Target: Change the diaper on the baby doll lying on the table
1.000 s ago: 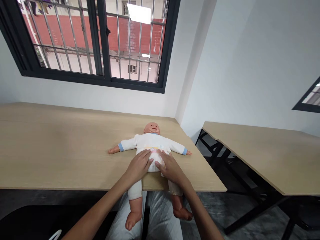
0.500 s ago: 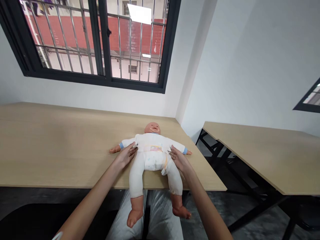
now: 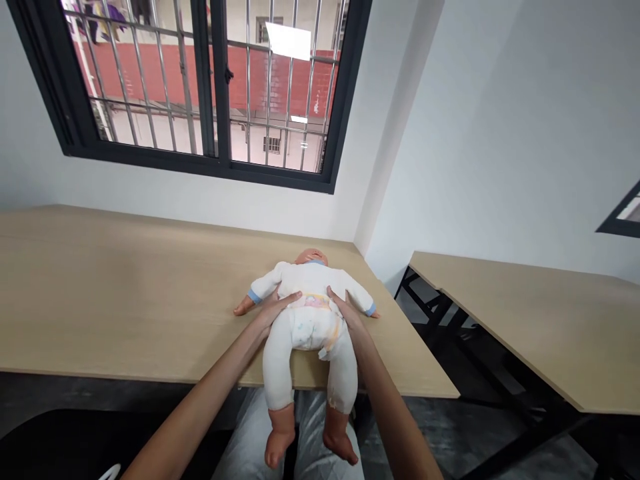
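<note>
Two hands, the left and the right, grip the doll at its waist from both sides, thumbs on the front, fingers partly curled and hidden beneath. It lies face up on the desk, legs over the edge, its hips inside a diaper with a patterned waistband.

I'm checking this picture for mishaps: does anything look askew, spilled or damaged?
The diaper looks slightly askew: a small flap juts out between the legs of the doll. The feet also hang past the near edge of the table. I see no spill or obvious damage.
</note>
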Action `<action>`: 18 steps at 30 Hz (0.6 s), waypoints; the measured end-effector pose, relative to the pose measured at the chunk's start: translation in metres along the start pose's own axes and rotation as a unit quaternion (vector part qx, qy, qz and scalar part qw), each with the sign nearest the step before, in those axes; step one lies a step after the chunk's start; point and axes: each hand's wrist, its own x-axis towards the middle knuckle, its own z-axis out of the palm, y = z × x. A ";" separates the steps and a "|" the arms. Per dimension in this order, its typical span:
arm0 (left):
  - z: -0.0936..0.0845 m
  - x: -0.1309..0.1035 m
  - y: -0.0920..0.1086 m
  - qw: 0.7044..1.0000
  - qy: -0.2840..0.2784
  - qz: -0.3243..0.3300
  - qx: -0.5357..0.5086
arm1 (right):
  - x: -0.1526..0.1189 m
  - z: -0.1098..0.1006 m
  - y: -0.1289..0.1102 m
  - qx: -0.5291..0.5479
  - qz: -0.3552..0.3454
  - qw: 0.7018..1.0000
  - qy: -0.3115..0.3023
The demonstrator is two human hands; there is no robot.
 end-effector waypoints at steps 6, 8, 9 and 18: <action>0.005 -0.025 0.029 1.000 0.007 0.024 0.000 | -0.036 -0.003 -0.031 0.069 -0.112 0.991 -0.005; 0.010 -0.035 0.040 0.998 0.008 0.053 0.015 | -0.049 -0.006 -0.041 0.089 -0.134 0.987 -0.011; 0.012 -0.040 0.046 0.997 0.010 0.068 0.023 | -0.055 -0.007 -0.045 0.095 -0.144 0.985 -0.011; 0.023 -0.057 0.082 0.985 -0.001 0.144 0.090 | -0.088 -0.014 -0.066 0.079 -0.216 0.968 0.096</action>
